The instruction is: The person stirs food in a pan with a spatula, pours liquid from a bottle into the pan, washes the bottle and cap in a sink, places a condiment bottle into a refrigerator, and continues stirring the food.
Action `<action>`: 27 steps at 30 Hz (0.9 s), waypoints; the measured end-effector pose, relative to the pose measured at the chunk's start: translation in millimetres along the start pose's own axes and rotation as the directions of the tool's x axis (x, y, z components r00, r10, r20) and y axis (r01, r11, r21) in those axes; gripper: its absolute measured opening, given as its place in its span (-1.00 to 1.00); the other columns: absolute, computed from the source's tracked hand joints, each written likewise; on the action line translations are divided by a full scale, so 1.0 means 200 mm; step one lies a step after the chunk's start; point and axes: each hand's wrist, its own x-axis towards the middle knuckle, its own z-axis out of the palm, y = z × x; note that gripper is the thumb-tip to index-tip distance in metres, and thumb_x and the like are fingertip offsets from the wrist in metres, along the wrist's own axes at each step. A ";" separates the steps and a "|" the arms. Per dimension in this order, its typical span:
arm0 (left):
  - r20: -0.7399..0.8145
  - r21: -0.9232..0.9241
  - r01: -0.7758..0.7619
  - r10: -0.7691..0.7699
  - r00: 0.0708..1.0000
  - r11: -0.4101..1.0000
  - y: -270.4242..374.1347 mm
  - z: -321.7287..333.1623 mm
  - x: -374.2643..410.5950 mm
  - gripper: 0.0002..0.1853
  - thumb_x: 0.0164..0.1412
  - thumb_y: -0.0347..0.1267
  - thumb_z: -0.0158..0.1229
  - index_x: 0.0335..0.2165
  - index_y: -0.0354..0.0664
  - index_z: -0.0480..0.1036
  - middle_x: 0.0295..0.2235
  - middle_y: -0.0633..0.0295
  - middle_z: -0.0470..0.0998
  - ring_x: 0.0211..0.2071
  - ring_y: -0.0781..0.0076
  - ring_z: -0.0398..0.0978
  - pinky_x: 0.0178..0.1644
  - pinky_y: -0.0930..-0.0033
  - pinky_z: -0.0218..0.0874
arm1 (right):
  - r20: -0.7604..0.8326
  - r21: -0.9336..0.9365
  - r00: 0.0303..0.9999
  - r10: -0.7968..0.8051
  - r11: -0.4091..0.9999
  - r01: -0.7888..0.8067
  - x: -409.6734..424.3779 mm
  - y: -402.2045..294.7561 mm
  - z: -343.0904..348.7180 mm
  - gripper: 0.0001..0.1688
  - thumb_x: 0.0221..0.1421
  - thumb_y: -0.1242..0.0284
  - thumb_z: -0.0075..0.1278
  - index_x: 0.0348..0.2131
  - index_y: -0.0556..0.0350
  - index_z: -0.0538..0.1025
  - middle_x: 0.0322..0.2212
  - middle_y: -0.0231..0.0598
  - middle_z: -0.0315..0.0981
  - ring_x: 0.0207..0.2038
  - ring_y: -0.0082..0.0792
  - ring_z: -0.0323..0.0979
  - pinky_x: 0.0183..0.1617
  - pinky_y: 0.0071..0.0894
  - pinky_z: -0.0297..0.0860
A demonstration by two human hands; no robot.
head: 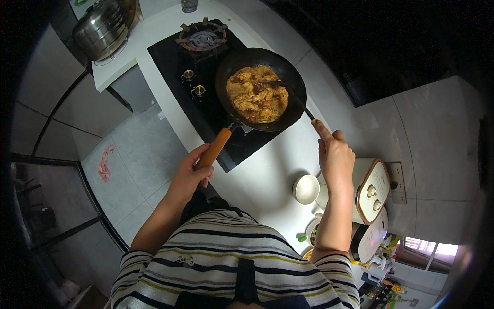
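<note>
A dark wok (pixel 262 58) sits over the near burner of a black glass gas hob (pixel 173 61). My left hand (pixel 195 168) grips its wooden handle (pixel 216 148) from the left side. Saucy browned food (pixel 256 98), in chunks with darker pieces, covers the wok's bottom. In my right hand (pixel 335 154) is the dark handle of a cooking spatula (pixel 299 101), index finger stretched along it. The spatula's head rests in the food and is partly covered by it. The burner under the wok is hidden.
The far burner (pixel 202 40) has an iron pan support. A white bowl (pixel 306 189) stands on the white counter (pixel 258 185), beside a cream countertop appliance (pixel 372 191). Past my right forearm are dishes of food and another appliance (pixel 368 237). A steel pot (pixel 101 33) stands far left.
</note>
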 end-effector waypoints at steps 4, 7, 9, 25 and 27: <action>0.001 -0.012 -0.001 0.001 1.000 1.000 0.00 0.01 0.00 -0.33 0.10 -0.57 0.12 0.20 -0.32 0.15 -0.22 0.16 0.44 -0.43 0.53 0.44 -0.51 0.55 0.25 | 0.012 0.187 0.997 0.074 0.980 -0.075 0.03 0.09 0.22 -0.48 0.10 0.54 0.01 0.04 -0.35 0.48 -0.42 -0.11 0.48 -0.42 -0.09 0.52 -0.28 -0.10 0.46; 0.003 -0.011 -0.003 0.003 1.000 1.000 -0.01 0.01 0.00 -0.33 0.10 -0.57 0.12 0.20 -0.32 0.15 -0.21 0.15 0.45 -0.43 0.52 0.45 -0.51 0.55 0.25 | 0.055 0.451 0.997 0.051 0.890 -0.070 0.03 0.14 0.37 -0.47 0.09 0.56 0.01 0.06 -0.27 0.48 -0.42 -0.06 0.49 -0.33 -0.05 0.51 -0.20 -0.09 0.42; -0.001 -0.002 -0.002 0.002 1.000 1.000 -0.01 0.01 0.01 -0.33 0.10 -0.57 0.12 0.20 -0.32 0.15 -0.22 0.15 0.45 -0.43 0.52 0.45 -0.51 0.55 0.25 | 0.040 0.563 0.999 0.018 0.826 -0.037 0.05 0.15 0.47 -0.46 0.09 0.57 0.02 0.06 -0.26 0.48 -0.41 -0.05 0.49 -0.31 -0.05 0.50 -0.17 -0.10 0.40; 0.023 0.014 0.009 -0.009 1.000 1.000 0.00 0.00 0.01 -0.33 0.14 -0.56 0.11 0.22 -0.29 0.14 -0.18 0.14 0.42 -0.40 0.51 0.45 -0.48 0.51 0.27 | 0.089 -0.004 0.995 0.049 0.999 -0.049 -0.22 0.06 -0.04 -0.37 0.03 0.57 0.07 0.04 -0.52 0.48 -0.47 -0.21 0.40 -0.47 -0.14 0.48 -0.35 -0.11 0.43; 0.028 0.015 0.003 -0.003 1.000 1.000 -0.01 -0.01 0.01 -0.34 0.15 -0.55 0.11 0.22 -0.28 0.14 -0.15 0.12 0.42 -0.39 0.49 0.45 -0.48 0.49 0.28 | 0.078 -0.054 0.997 0.011 0.999 -0.007 -0.22 0.07 -0.09 -0.42 0.07 0.53 0.01 0.06 -0.49 0.46 -0.47 -0.23 0.41 -0.51 -0.15 0.50 -0.41 -0.14 0.45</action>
